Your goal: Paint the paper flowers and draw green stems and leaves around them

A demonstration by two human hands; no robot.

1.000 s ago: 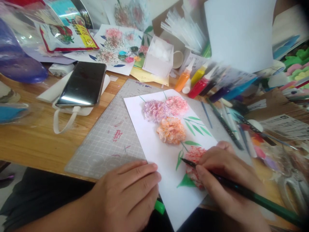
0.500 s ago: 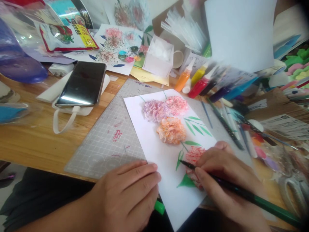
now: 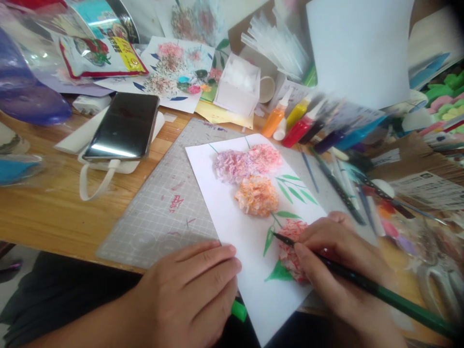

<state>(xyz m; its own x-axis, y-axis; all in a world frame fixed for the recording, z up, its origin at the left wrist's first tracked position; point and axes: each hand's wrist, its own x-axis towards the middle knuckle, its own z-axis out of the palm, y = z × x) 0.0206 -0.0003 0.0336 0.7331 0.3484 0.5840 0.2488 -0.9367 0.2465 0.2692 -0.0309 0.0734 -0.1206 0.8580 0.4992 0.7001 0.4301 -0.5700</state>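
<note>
My right hand (image 3: 337,261) is closed around a dark green brush pen (image 3: 362,280). The pen's dark tip lies on a partly filled green leaf outline (image 3: 268,240), just left of a textured red flower (image 3: 293,229). That flower is on a white sheet of paper (image 3: 235,241), along with a purple, a pink and an orange flower (image 3: 256,195). My left hand (image 3: 195,285) rests on the sheet's left edge, fingers stretched out and side by side, its thumb hidden. A bright green cap-like end (image 3: 239,309) pokes out beside it; whether the hand touches it, I cannot tell.
Under the sheet lies a grey cutting mat (image 3: 152,217). To the left is a phone (image 3: 123,125) with a white cable. Paint bottles (image 3: 274,118) stand behind the sheet. Pens (image 3: 339,186), scissors (image 3: 435,285) and a cardboard box (image 3: 409,159) lie to the right.
The pen tip has shifted slightly right and up along the leaf outline, with my right hand moving a little. More of the red flower shows. My left hand keeps its place.
</note>
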